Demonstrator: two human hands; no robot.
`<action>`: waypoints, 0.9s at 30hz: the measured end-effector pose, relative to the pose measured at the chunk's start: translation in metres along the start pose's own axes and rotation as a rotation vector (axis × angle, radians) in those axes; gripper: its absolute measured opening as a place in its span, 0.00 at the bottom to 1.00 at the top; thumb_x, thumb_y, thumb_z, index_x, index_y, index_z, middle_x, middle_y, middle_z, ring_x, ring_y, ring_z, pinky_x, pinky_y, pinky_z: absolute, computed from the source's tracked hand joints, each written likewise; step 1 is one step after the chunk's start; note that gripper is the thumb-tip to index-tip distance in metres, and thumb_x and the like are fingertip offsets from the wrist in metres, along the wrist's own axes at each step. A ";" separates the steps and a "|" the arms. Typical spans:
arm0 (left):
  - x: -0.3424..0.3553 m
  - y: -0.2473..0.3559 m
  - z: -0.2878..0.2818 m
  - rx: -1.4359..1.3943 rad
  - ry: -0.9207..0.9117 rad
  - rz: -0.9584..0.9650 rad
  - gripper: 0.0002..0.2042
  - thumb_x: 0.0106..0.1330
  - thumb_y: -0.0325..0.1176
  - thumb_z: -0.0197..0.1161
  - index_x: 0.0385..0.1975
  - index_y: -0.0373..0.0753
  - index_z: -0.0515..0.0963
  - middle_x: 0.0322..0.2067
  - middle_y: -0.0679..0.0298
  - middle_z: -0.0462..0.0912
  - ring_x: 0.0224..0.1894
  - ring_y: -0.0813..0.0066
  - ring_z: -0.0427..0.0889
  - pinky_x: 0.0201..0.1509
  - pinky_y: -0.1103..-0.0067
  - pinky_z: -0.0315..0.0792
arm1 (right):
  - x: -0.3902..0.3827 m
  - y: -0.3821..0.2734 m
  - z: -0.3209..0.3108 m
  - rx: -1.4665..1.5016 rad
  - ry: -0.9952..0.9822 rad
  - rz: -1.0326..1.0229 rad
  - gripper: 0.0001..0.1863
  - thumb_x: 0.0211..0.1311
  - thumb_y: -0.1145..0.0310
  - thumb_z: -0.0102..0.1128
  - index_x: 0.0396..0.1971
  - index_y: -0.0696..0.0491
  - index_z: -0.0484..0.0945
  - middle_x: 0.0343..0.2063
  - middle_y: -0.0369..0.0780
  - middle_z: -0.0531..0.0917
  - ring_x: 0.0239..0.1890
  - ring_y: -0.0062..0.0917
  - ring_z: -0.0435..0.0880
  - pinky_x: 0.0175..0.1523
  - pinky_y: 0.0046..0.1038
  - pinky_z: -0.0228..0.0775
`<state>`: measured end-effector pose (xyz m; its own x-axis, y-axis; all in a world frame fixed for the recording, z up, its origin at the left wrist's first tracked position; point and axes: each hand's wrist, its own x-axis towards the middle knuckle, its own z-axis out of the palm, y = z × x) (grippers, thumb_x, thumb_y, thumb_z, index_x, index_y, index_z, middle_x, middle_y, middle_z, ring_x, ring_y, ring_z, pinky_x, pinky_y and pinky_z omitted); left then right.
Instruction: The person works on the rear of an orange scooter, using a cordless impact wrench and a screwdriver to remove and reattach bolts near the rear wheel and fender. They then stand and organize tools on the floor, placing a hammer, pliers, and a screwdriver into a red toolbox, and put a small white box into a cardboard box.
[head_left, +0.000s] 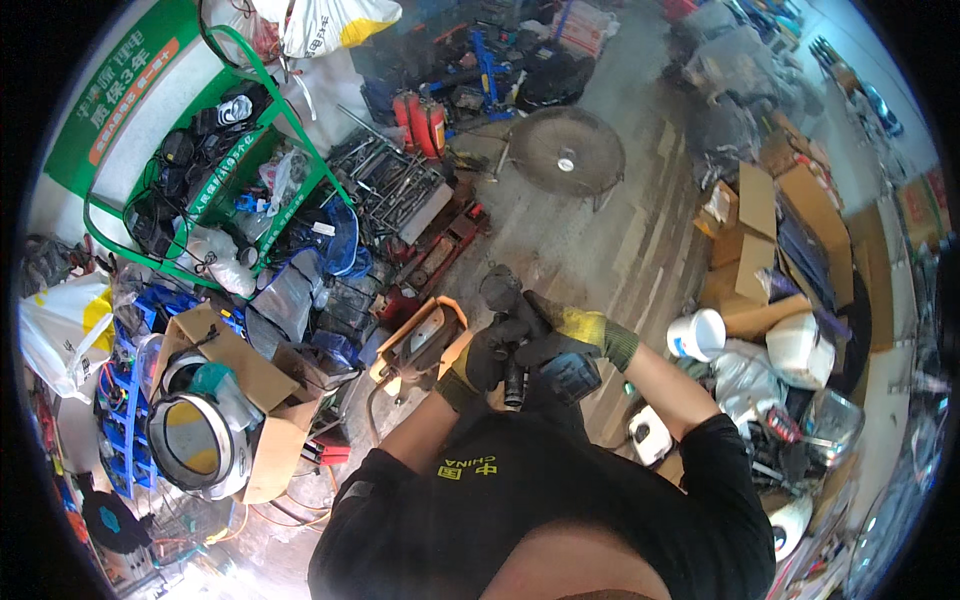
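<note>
In front of my body, my right hand point(572, 335), in a yellow and black work glove, is closed around a dark cordless power tool point(500, 288). The tool's blocky battery point(568, 378) sticks out below that hand. My left hand point(484, 358), gloved the same way, is close against the right with its fingers curled. A short dark cylindrical part point(514, 385) shows beside its fingers, seemingly in its grip. Whether this part joins the tool is hidden by the gloves. Just left of my left hand stands an orange-edged metal object point(420, 345).
A round floor fan point(567, 152) lies ahead. Left are a green rack point(300, 130), loose hand tools point(385, 185), a red floor jack point(435, 255) and an open carton point(285, 440). Right are cardboard boxes point(745, 260) and a white bucket point(697, 335).
</note>
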<state>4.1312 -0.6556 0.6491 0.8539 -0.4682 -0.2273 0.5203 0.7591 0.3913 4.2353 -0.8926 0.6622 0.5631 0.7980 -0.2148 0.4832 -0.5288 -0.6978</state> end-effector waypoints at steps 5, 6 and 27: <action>0.099 0.023 -0.021 -0.127 0.049 -0.017 0.12 0.78 0.33 0.60 0.52 0.34 0.82 0.44 0.58 0.89 0.43 0.65 0.90 0.47 0.70 0.87 | 0.058 0.060 -0.097 0.417 -0.170 -0.081 0.54 0.70 0.43 0.67 0.81 0.61 0.51 0.78 0.52 0.66 0.79 0.38 0.66 0.81 0.36 0.57; 0.120 0.029 -0.023 -0.083 0.055 0.079 0.12 0.78 0.34 0.61 0.52 0.34 0.82 0.44 0.57 0.89 0.43 0.65 0.90 0.47 0.69 0.87 | 0.078 0.062 -0.111 0.241 -0.168 -0.061 0.55 0.67 0.43 0.69 0.81 0.61 0.53 0.76 0.53 0.68 0.76 0.39 0.69 0.77 0.36 0.61; 0.299 0.164 -0.152 -0.556 0.164 0.541 0.23 0.73 0.28 0.63 0.67 0.34 0.73 0.55 0.48 0.85 0.57 0.49 0.87 0.63 0.57 0.81 | 0.483 0.103 -0.281 -0.014 -0.966 -0.068 0.42 0.57 0.47 0.79 0.65 0.60 0.77 0.54 0.49 0.87 0.52 0.40 0.88 0.60 0.36 0.79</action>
<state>4.4730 -0.6026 0.5099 0.9579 0.0698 -0.2785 -0.0749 0.9972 -0.0076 4.7452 -0.6423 0.6785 -0.2571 0.7173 -0.6476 0.5058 -0.4711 -0.7227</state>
